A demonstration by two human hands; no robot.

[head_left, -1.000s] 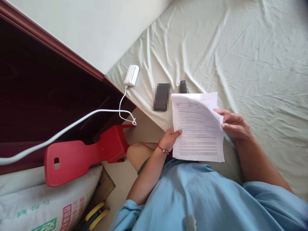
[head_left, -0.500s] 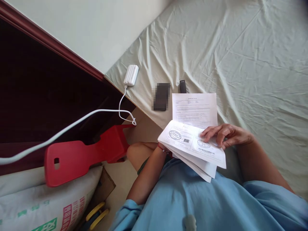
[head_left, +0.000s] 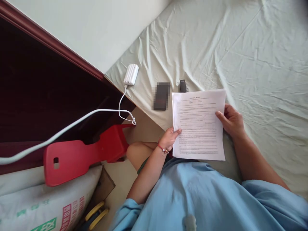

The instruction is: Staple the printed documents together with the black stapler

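Observation:
A stack of printed sheets (head_left: 198,126) is held up in front of my lap, dense text facing me. On its left edge, my left hand (head_left: 169,138) is closed, thumb over the top sheet and fingers hidden beneath. Gripping the right edge, my right hand (head_left: 233,121) has its thumb on the front and the other fingers behind. The sheets' edges lie nearly flush, with slight offsets at the left side and top. Just beyond the top edge, a small black object (head_left: 183,86) lies on the bed sheet, partly covered by the paper.
The pale bed sheet (head_left: 260,64) is wrinkled. On it lie a dark, partly pixelated flat object (head_left: 161,96) and a white power adapter (head_left: 131,74) with a white cable (head_left: 72,128). A red plastic chair (head_left: 69,160) and a printed white sack (head_left: 48,205) stand at left.
The upper sheets, folded back toward me with stamped pages showing, now lie flat with the text page on top. My right hand has moved up to the right edge; my left thumb now shows.

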